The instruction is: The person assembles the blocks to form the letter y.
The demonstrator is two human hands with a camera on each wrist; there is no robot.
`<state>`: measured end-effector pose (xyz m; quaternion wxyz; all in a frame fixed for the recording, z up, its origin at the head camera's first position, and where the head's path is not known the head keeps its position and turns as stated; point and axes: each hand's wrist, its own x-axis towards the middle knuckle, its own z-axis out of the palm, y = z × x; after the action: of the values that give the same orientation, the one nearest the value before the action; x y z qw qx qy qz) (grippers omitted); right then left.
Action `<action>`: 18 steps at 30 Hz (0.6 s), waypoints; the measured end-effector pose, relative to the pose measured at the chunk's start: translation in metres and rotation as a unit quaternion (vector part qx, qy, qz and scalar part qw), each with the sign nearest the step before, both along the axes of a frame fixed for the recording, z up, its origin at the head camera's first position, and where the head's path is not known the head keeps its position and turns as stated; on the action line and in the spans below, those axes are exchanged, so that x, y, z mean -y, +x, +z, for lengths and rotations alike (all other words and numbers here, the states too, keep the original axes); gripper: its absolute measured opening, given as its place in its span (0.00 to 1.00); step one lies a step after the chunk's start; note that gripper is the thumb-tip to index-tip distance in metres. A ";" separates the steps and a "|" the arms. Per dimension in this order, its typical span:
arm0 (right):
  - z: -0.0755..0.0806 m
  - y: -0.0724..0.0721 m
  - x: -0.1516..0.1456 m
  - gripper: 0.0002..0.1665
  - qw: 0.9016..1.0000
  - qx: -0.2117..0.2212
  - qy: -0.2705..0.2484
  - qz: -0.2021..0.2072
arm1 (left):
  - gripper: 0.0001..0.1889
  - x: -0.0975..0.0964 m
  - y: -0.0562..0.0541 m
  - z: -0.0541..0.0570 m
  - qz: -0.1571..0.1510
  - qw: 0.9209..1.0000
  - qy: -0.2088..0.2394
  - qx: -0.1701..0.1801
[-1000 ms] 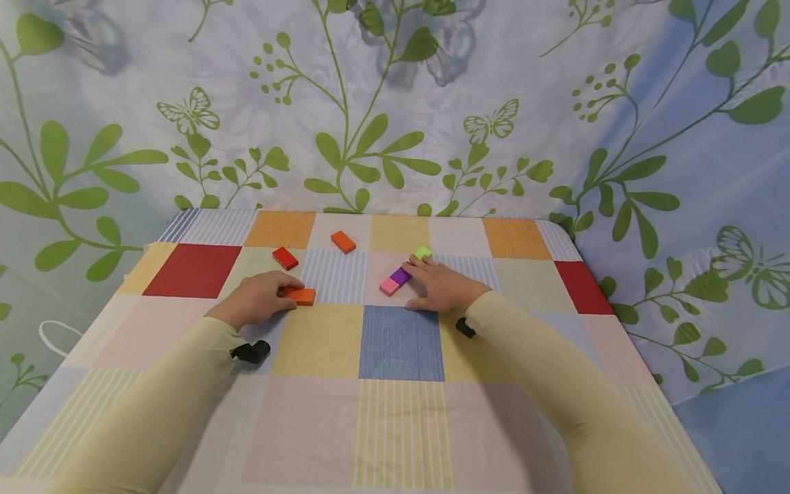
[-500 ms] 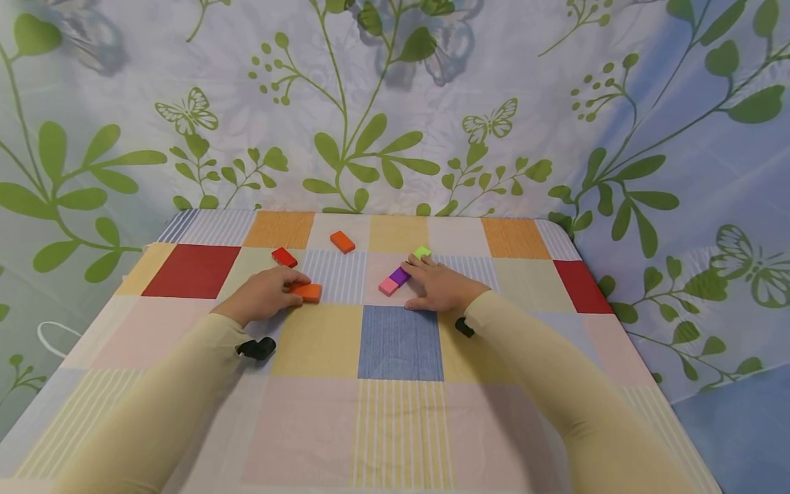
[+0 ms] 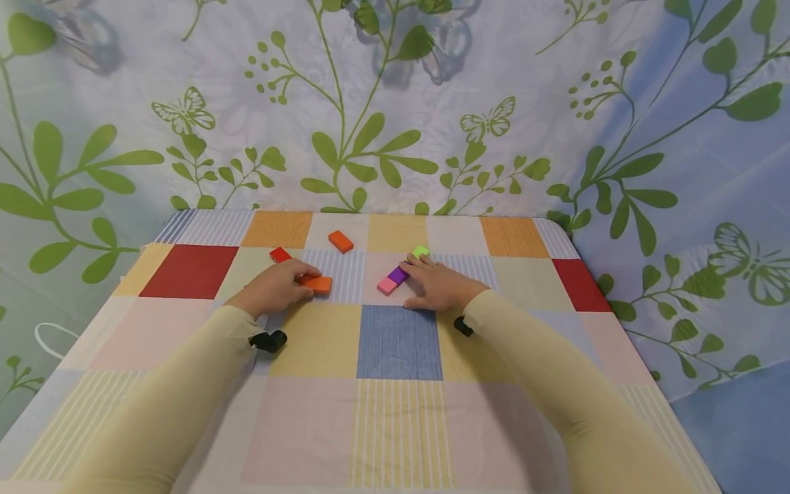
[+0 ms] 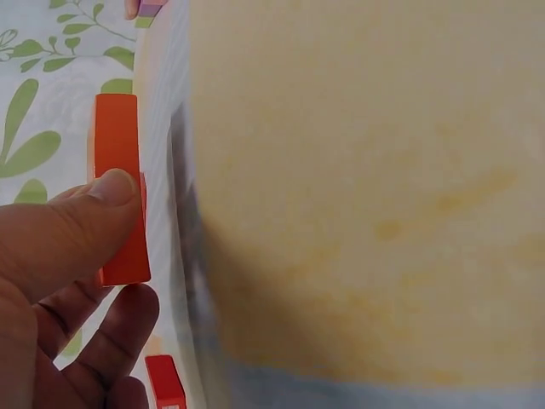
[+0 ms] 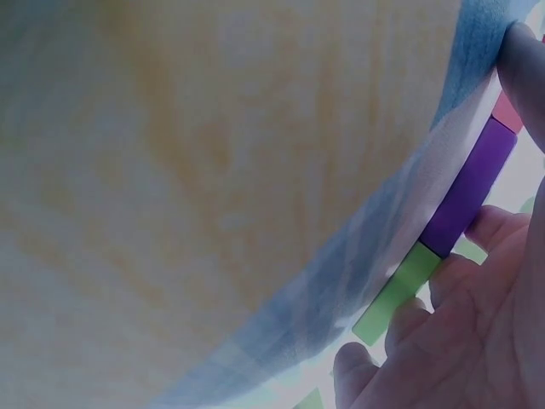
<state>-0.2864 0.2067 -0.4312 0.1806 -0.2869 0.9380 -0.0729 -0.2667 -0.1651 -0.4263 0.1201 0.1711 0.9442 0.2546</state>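
Against a patchwork-print tablecloth point(image 3: 401, 343), the left hand point(image 3: 271, 286) is pinching a crosswise orange rectangular block point(image 3: 319, 285), left of the slanting pink-purple-green block row point(image 3: 398, 275) that the right hand point(image 3: 443, 285), loosely spread, is touching.

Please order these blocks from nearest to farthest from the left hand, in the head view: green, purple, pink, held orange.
1. Orange block: in the left hand.
2. Pink block: row's near end.
3. Purple block: row's middle.
4. Green block: row's far end.
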 end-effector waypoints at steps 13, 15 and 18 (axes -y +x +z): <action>0.001 0.000 0.000 0.58 1.000 -0.001 0.003 0.000 | 0.21 -0.025 -0.016 -0.001 -0.025 1.000 0.004 -0.017; 0.002 0.000 0.001 0.58 1.000 -0.002 0.002 0.002 | 0.21 -0.030 -0.017 -0.001 -0.029 0.999 0.001 -0.016; 0.002 0.001 0.001 0.58 1.000 -0.003 0.000 0.003 | 0.21 -0.037 -0.019 -0.001 -0.034 0.999 0.000 -0.014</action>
<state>-0.2858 0.2060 -0.4289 0.1780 -0.2902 0.9376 -0.0712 -0.2861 -0.1277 -0.4271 0.1158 0.2067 0.9393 0.2483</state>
